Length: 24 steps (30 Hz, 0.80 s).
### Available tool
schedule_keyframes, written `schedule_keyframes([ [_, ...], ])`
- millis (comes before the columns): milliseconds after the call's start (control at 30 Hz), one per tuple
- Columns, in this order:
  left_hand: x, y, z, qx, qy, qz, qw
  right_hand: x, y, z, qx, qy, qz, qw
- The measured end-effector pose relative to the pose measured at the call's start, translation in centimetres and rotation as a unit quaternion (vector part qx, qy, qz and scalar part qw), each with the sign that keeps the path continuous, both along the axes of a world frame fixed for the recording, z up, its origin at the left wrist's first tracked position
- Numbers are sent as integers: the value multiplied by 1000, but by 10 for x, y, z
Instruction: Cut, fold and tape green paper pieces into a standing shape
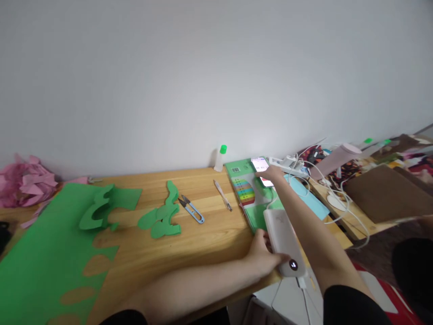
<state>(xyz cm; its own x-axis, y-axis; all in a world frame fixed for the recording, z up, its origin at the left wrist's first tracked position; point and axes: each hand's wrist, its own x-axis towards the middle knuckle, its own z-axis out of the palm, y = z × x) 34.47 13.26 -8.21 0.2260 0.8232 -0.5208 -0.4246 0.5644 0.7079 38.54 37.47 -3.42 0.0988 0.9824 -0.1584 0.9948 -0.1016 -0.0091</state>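
Note:
My left hand [265, 257] is closed around the lower left side of a white power bank [283, 237], its thumb beside the small lit display. One white cable comes out of the power bank's near end, and another runs from its far end toward the phone. Across a phone [260, 163] with a lit screen lies my right hand [273, 174], thumb at the left edge; its other fingers are partly hidden. Beneath the phone is a green book or pad [244, 189] with coloured stripes and a barcode. The power bank overlaps its near end.
Left of the hands lie a craft knife [222, 195], blue thread snips [191, 209], green paper cutouts [165, 216] and a large green sheet [40, 253]. A glue stick [220, 159] stands by the wall. To the right are a power strip [291, 164], tangled cables and a pink tumbler [338, 159].

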Motion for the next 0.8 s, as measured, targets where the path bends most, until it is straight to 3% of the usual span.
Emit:
schedule_keyframes([
  [133,0,0,2,14,-1,2,1000,10,-17,8,15,2,26,1000],
  [233,1,2,3,10,-1,7,1000,29,-47,23,21,6,35,999],
  [333,3,2,4,11,4,10,1000,59,-88,37,-37,-4,24,999],
  [400,6,2,4,16,14,10,1000,78,-117,39,-112,2,3,994],
  [500,13,0,-1,24,1,9,1000,97,-158,28,-175,67,10,982],
  [600,23,-3,-9,37,-10,7,999,102,-185,5,-141,112,-2,984],
  [700,29,-4,-14,56,11,-17,998,103,-196,-13,-84,148,-48,984],
  [800,27,2,-12,70,-22,-74,995,112,-193,-19,-54,192,-89,976],
])
